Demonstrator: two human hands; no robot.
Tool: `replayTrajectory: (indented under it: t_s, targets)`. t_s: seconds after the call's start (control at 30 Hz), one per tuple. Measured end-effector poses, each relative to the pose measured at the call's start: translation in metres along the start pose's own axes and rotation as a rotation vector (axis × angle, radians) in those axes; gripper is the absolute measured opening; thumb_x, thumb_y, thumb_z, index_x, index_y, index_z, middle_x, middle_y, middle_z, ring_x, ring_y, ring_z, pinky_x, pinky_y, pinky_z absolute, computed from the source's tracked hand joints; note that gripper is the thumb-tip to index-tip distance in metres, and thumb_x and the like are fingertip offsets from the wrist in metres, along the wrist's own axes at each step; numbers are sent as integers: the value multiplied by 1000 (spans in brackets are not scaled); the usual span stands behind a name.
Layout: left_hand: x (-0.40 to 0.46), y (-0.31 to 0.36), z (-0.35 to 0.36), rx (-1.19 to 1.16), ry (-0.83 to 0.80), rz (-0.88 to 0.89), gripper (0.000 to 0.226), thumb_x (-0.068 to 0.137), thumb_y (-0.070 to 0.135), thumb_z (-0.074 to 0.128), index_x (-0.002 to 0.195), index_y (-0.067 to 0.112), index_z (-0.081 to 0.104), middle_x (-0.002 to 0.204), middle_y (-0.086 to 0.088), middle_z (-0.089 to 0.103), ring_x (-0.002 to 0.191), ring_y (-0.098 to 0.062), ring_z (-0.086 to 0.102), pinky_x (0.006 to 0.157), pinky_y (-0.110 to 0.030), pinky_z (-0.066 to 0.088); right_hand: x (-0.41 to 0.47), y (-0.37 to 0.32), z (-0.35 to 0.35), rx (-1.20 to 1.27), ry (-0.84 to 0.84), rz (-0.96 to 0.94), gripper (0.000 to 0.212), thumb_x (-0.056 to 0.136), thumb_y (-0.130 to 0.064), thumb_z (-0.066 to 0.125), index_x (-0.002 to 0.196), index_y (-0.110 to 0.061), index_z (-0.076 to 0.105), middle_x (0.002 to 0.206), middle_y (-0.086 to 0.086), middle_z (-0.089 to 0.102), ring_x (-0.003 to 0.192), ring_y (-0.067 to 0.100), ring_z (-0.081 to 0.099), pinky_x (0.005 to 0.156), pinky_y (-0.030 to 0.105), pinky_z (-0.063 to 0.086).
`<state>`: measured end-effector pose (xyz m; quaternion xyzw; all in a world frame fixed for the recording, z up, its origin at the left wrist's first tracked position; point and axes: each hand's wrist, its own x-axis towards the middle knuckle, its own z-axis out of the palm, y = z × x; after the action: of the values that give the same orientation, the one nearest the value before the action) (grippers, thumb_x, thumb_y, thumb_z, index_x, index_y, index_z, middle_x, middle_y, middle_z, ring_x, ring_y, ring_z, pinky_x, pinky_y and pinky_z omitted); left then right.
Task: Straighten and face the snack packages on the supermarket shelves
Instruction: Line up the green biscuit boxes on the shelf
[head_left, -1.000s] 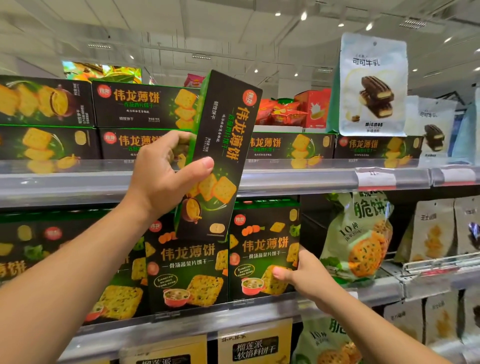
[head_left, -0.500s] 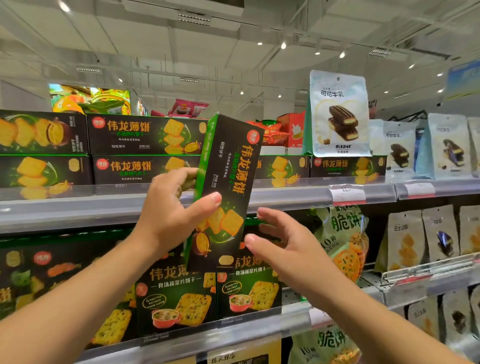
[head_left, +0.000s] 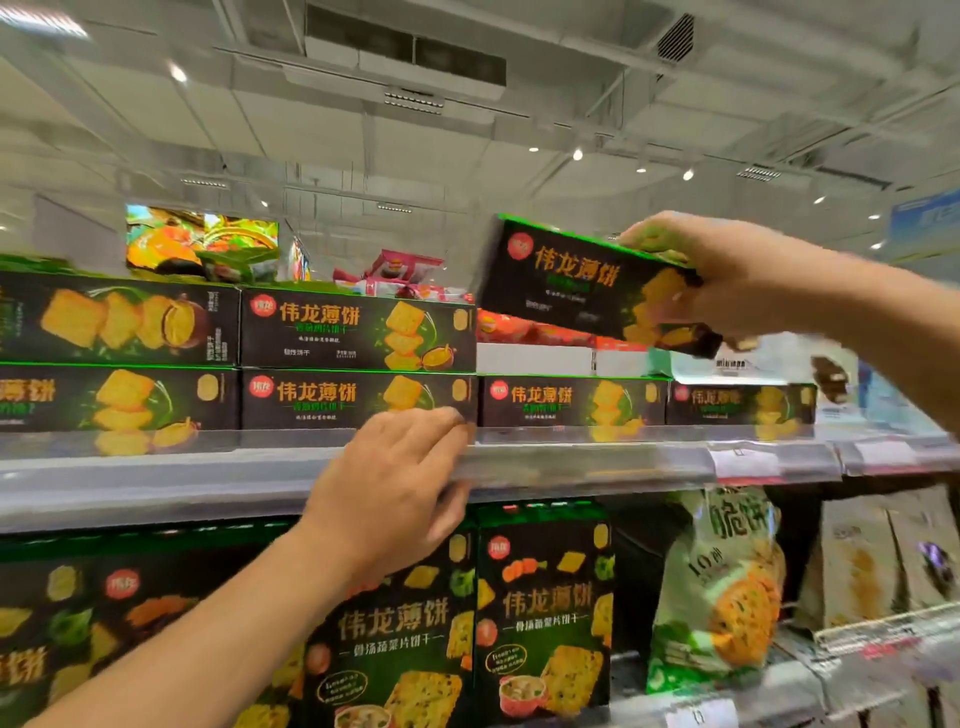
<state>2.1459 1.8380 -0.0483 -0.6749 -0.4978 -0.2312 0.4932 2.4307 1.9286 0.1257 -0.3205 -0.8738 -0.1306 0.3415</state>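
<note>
The right hand (head_left: 727, 280) clamps the cracker box (head_left: 587, 283) tilted above the single-layer row (head_left: 571, 402) on the top shelf (head_left: 597, 460); the left hand (head_left: 400, 483), fingers relaxed, touches the shelf edge; a careless set-down could push neighbouring boxes crooked.

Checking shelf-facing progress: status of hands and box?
Right hand grips cracker box, raised above single-layer row. Left hand open at shelf rail. Nothing blocking.
</note>
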Motion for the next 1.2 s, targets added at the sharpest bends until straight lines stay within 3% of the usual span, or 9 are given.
replayTrajectory:
  t_s: [0.17, 0.33, 0.47, 0.6, 0.73, 0.8, 0.97, 1.1, 1.2]
  targets:
    - [-2, -3, 6, 49, 26, 16, 50, 89, 37, 56, 126, 4, 60, 121, -11, 62, 107, -29, 59, 92, -42, 50, 43, 11, -14, -350, -189, 24, 56, 81, -14, 72, 129, -28, 47, 100, 2, 61, 84, 21, 57, 73, 37, 49]
    - [-2, -3, 7, 52, 34, 29, 50, 89, 37, 55, 126, 4, 60, 120, -10, 63, 106, -27, 59, 90, -41, 52, 60, 10, 19, -338, -263, -7, 53, 87, -14, 67, 132, -27, 42, 86, -11, 52, 75, 5, 52, 56, 27, 40]
    - [-2, -3, 7, 53, 14, 39, 49, 91, 37, 53, 125, 3, 61, 118, -10, 64, 106, -27, 59, 90, -40, 52, 68, 12, 41, -307, -324, -19, 55, 87, -12, 66, 134, -25, 40, 94, -5, 54, 78, 10, 53, 54, 23, 38]
    - [-3, -2, 4, 5, 2, 30, 47, 89, 36, 56, 123, 5, 63, 118, -9, 64, 108, -27, 58, 94, -41, 49, 70, 15, 49, -240, -375, 2, 55, 87, -11, 65, 134, -27, 40, 109, 0, 59, 93, 18, 58, 70, 32, 51]
    - [22, -16, -11, -69, 147, -17, 44, 87, 36, 56, 122, 10, 64, 121, -8, 61, 116, -28, 55, 98, -46, 41, 75, 19, 60, -251, -427, 0, 51, 88, -8, 63, 132, -23, 41, 115, 3, 59, 101, 23, 58, 83, 41, 53]
    - [50, -31, -20, 27, 148, -64, 53, 85, 37, 57, 129, 7, 58, 128, -13, 57, 121, -33, 51, 101, -48, 38, 77, 20, 64, -260, -423, -11, 51, 88, -8, 62, 132, -22, 42, 114, 5, 59, 100, 24, 58, 80, 39, 52]
    - [91, -59, -21, 297, -247, -305, 90, 83, 70, 34, 150, 11, 24, 149, -13, 37, 137, -33, 33, 111, -47, 27, 79, 22, 73, -252, -403, -20, 47, 89, -7, 59, 129, -23, 41, 100, 2, 59, 91, 22, 59, 65, 34, 49]
    - [89, -59, -13, 315, -213, -308, 85, 80, 74, 31, 137, 13, 43, 124, -9, 56, 113, -32, 51, 95, -46, 36, 79, 25, 77, -261, -384, -40, 45, 91, -9, 56, 130, -23, 41, 98, 0, 56, 87, 18, 57, 56, 26, 41]
    - [89, -62, -8, 278, -161, -302, 83, 79, 73, 39, 135, 12, 47, 123, -11, 56, 112, -34, 50, 94, -47, 33, 76, 26, 77, -282, -373, -60, 40, 90, -6, 50, 126, -21, 42, 99, 6, 58, 87, 24, 58, 53, 29, 42]
